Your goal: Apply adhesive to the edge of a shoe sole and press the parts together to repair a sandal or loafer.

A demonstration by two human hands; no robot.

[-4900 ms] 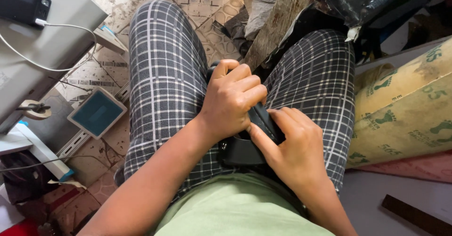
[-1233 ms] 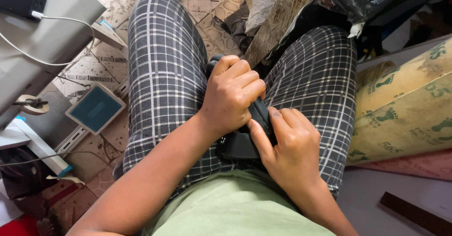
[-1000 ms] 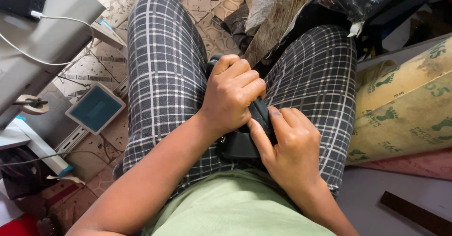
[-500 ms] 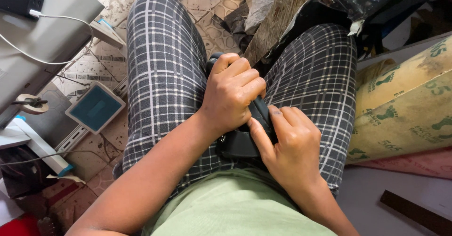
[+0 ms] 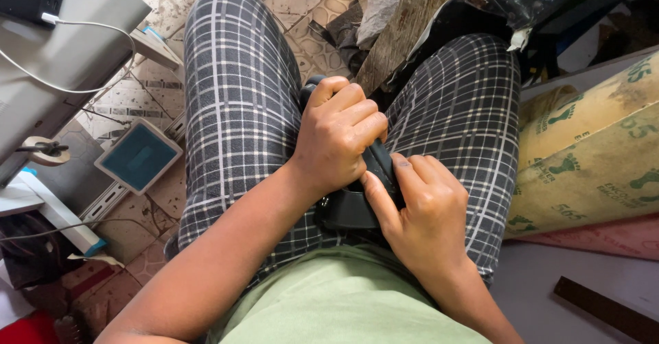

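Note:
I sit with grey plaid trousers (image 5: 233, 104) and a green shirt (image 5: 343, 303) below the camera. A black object (image 5: 350, 207), perhaps a shoe, lies in my lap between my thighs. My left hand (image 5: 336, 138) is curled over its upper part and grips it. My right hand (image 5: 422, 207) holds its lower right side, thumb pressed on the black surface. Most of the object is hidden under both hands.
A grey machine top (image 5: 62, 49) with a white cable (image 5: 82, 90) stands at the left. A small square device with a blue face (image 5: 137, 157) lies on the tiled floor. A rolled tan patterned sheet (image 5: 590, 152) sits at the right, a wooden board (image 5: 405, 28) ahead.
Both hands stay on the black object in my lap. The fingers shift only slightly; the view has tilted a little.

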